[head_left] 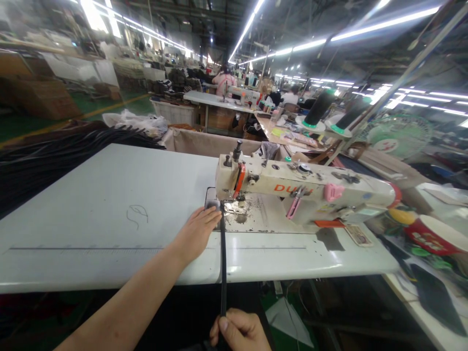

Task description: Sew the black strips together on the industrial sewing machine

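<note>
A narrow black strip point(224, 263) runs from under the needle area of the white sewing machine point(270, 183) straight down over the table's front edge. My left hand point(199, 229) lies palm down beside the machine's needle plate, fingers stretched out, their tips at the strip's left side. Below the table edge, my right hand point(239, 331) pinches the strip between thumb and fingers. The strip's far end is hidden under the presser foot.
The white sewing table point(91, 209) has a printed ruler along its front. Black strips point(54, 161) are heaped at the left. Thread cones point(320, 109) stand behind the machine, a red bowl point(435, 234) at the right. A person point(224, 83) sits farther back.
</note>
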Motion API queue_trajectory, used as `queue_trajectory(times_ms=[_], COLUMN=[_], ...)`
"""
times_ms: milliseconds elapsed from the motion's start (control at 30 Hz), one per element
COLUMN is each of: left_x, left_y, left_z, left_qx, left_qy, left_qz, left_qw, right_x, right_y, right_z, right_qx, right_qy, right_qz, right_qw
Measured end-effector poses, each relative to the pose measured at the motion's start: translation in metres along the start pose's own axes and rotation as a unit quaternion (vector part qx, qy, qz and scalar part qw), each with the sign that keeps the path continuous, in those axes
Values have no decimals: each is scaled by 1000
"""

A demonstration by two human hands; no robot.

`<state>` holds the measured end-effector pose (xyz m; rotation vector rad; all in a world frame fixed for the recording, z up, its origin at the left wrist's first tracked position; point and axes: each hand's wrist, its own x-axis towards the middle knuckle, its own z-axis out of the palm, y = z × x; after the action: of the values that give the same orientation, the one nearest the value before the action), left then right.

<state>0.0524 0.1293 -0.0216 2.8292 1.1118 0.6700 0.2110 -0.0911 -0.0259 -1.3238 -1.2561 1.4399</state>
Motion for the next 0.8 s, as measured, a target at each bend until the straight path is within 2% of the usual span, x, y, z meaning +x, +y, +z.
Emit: queue_trajectory(times_ms=[333, 467, 667, 800], left_x=[-1, -1, -1, -1], left_y=[-1, -2, -4, -4], left_z=[3, 5, 7, 7], left_qx=[-3, -11, -23, -18], left_qy=[-1, 3, 17, 21], left_qz=[1, 4, 11, 16], left_qw=[1000, 1000, 1000, 1000], right_x=[3, 3, 10, 14], right_y=[5, 5, -4, -7], right_z=[3, 0, 1, 5], right_qx=[46, 38, -29, 64], right_qy=[-1, 5, 86, 62], right_qz=[22, 7, -32, 22], right_qw=[999, 999, 995, 996])
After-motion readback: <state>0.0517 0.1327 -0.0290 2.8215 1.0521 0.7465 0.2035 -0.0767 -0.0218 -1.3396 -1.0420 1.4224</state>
